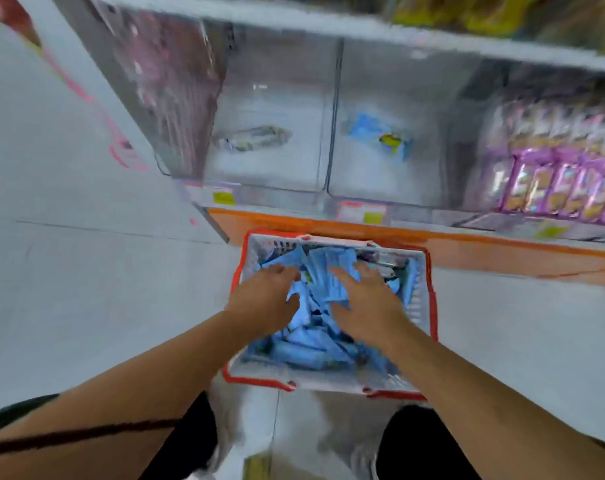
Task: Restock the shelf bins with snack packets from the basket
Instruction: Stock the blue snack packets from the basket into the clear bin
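Note:
A white basket with a red rim [429, 271] stands on the floor below the shelf, full of blue snack packets [304, 351]. My left hand [266, 299] and my right hand [366, 303] both reach down into the pile, fingers spread over a bunch of blue packets [323, 278] between them. The frame is blurred, so I cannot tell whether either hand grips them. Above, two clear shelf bins stand side by side: the left bin [259, 174] has one dark packet [252, 138] in it, the right bin [380, 188] one blue packet [380, 136].
Purple packets [557, 188] fill the bin at the right, pink ones [169, 91] the bin at the left. An orange base strip [467, 247] runs under the shelf. Pale floor tiles [86, 271] lie to the left. My knees flank the basket's near edge.

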{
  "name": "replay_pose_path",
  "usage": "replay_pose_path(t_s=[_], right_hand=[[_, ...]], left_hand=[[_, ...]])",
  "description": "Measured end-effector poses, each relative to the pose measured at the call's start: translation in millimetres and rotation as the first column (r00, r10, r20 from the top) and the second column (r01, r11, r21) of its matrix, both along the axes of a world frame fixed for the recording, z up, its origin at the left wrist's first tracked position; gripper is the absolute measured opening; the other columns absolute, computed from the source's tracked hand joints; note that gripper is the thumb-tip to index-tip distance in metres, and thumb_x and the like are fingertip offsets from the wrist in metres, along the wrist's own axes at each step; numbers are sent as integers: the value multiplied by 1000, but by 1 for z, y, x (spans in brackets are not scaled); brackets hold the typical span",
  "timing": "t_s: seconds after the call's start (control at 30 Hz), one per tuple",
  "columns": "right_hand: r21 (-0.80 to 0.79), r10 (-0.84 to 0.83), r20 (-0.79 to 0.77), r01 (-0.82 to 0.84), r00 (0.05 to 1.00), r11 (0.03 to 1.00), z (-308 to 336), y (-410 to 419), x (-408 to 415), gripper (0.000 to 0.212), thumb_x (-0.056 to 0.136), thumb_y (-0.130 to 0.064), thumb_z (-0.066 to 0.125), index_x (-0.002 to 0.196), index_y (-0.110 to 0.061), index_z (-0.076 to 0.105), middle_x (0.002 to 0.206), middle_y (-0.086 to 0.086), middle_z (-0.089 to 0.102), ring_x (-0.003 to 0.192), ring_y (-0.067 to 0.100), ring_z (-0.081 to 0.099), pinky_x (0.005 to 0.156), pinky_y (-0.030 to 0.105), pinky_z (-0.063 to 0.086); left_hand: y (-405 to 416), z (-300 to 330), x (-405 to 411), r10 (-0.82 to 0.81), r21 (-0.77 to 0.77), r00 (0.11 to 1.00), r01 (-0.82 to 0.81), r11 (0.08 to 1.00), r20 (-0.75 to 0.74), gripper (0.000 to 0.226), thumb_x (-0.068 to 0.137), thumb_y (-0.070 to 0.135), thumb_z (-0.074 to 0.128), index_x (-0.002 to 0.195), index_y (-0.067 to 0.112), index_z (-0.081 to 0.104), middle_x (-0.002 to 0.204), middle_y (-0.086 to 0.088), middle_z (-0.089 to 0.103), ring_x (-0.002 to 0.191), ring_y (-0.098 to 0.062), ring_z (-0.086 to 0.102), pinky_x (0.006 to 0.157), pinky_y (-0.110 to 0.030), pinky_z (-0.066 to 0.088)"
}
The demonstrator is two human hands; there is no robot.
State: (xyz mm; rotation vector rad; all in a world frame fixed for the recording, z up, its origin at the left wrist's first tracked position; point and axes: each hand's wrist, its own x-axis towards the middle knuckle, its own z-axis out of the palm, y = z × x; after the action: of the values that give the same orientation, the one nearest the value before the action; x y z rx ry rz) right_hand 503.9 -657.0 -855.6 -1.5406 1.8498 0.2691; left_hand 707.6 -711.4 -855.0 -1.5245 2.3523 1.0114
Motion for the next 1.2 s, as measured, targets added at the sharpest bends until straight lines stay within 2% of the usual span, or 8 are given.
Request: replay_pose_path(t_s=[0.1, 0.23, 0.4, 0.47, 0.6, 0.8, 1.0, 1.2], right_hand=[[-90, 62, -81, -69, 995, 994, -41, -7, 0, 82, 96, -55, 59, 163, -46, 11, 173, 5, 0, 159, 32, 7, 118, 53, 35], [-188, 86, -147, -113, 985, 976, -72, -7, 3, 82, 95, -53, 56, 162, -44, 12, 169, 9, 8, 154, 36, 17, 116, 53, 39], [-277, 57, -181, -107, 982, 955, -71, 35, 3, 76, 96, -48, 58, 162, -34, 24, 167, 16, 16, 155, 38, 11, 125, 51, 25], [-262, 36, -116, -66, 993, 963, -58, 60, 10, 75, 97, -45, 59, 162, -30, 25, 166, 16, 15, 155, 37, 9, 124, 50, 27], [-232, 67, -109, -91, 992, 969, -37, 91, 16, 71, 100, -40, 57, 162, -23, 27, 167, 16, 19, 155, 37, 16, 122, 49, 32], [-199, 38, -88, -55, 995, 979, -25, 108, 21, 70, 103, -36, 53, 164, -19, 25, 162, 14, 28, 149, 34, 31, 116, 46, 40], [-194, -2, -80, -13, 997, 981, -43, 84, 19, 64, 102, -32, 54, 159, -17, 29, 158, 13, 31, 143, 34, 36, 107, 47, 48], [-297, -109, -155, 59, 982, 953, -71, 29, 21, 58, 101, -36, 50, 152, -13, 35, 147, 14, 40, 133, 32, 42, 99, 45, 52]], left_hand=[[-6, -53, -14, 0, -90, 1000, 1, 996, 10, 39, 100, 36, 53, 138, 28, 52, 138, 0, 56, 116, -26, 62, 91, -39, 53], [-4, -78, -27, -13, -173, 999, 4, 985, -49, 35, 96, 32, 50, 130, 31, 56, 123, 1, 60, 107, -24, 62, 84, -39, 55], [30, -72, -17, -27, -223, 999, 21, 975, -25, 28, 92, 32, 52, 117, 24, 62, 115, -3, 61, 103, -27, 65, 85, -43, 56], [50, -60, -8, -52, -192, 997, 62, 979, 61, 29, 91, 32, 53, 116, 21, 60, 116, -6, 61, 107, -30, 63, 86, -43, 56], [70, -40, 8, -54, -191, 994, 71, 979, 91, 27, 91, 26, 56, 116, 17, 60, 119, -6, 63, 113, -29, 63, 88, -39, 55], [81, -33, 30, 41, -200, 981, -2, 980, 190, 45, 88, 25, 59, 131, 15, 53, 131, -11, 52, 117, -32, 60, 96, -44, 54], [60, -53, 44, 171, -214, 953, -118, 970, 248, 69, 86, 19, 63, 148, 13, 33, 149, -14, 29, 137, -37, 37, 106, -48, 46], [19, -85, 42, 256, -196, 915, -202, 960, 312, 86, 89, 18, 68, 154, 6, 13, 150, -18, 31, 132, -35, 48, 100, -43, 53]])
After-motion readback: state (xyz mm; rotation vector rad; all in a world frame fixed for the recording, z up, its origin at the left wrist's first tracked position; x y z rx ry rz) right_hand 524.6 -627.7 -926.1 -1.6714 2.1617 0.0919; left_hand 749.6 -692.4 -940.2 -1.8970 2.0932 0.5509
